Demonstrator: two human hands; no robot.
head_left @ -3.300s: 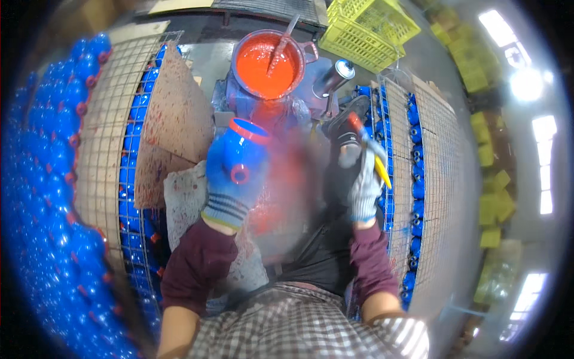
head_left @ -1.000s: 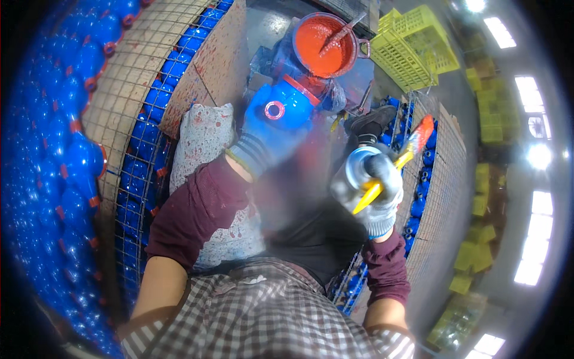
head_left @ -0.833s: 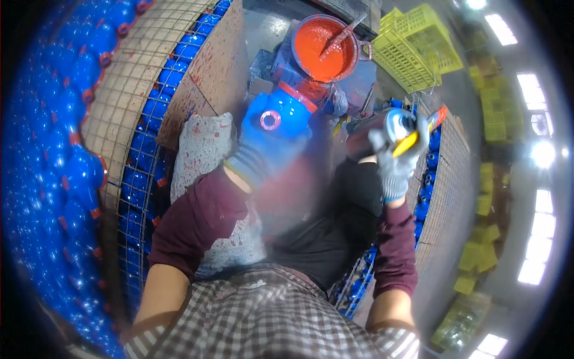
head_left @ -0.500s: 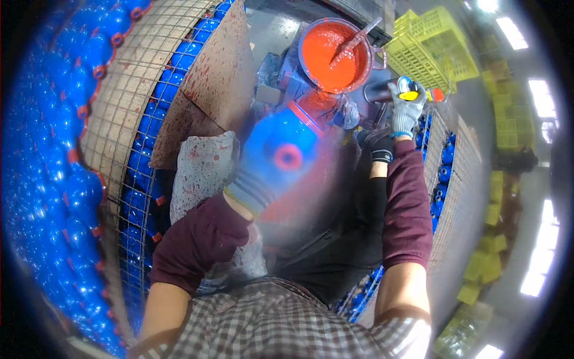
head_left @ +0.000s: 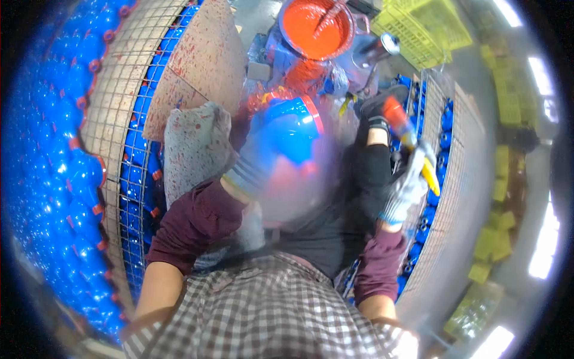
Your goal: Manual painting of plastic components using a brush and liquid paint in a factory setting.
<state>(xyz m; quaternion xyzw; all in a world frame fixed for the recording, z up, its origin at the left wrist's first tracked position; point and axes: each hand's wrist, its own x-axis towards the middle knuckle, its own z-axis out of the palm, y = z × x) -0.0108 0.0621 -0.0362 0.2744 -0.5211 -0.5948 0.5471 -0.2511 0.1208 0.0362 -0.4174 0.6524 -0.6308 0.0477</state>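
Note:
My left hand point(head_left: 254, 161), in a grey glove with dark cuff stripes, is closed on a glossy blue casting point(head_left: 293, 128) with a red-painted rim. Motion blurs its lower part, and most of my fingers are hidden behind it. Off to the right, my right hand point(head_left: 411, 179), in a whitish knit glove, grips a paintbrush point(head_left: 431, 178) by its yellow handle. The red bristles point up and away from me, apart from the casting. Beyond both hands stands a pot of orange-red paint point(head_left: 317, 30) with a stirring stick leaning in it.
A dark can point(head_left: 376, 51) stands right of the pot. Wire-mesh racks with blue castings point(head_left: 60, 197) line my left; another mesh rack point(head_left: 433, 221) is at right. Speckled cardboard point(head_left: 203, 54) leans near the left rack. Yellow crates point(head_left: 418, 30) stand at the far right.
My right hand has drawn back toward me from the dark can, bringing the paintbrush with its bristles now upward. The blue casting has turned in my left hand; the view has shifted slightly.

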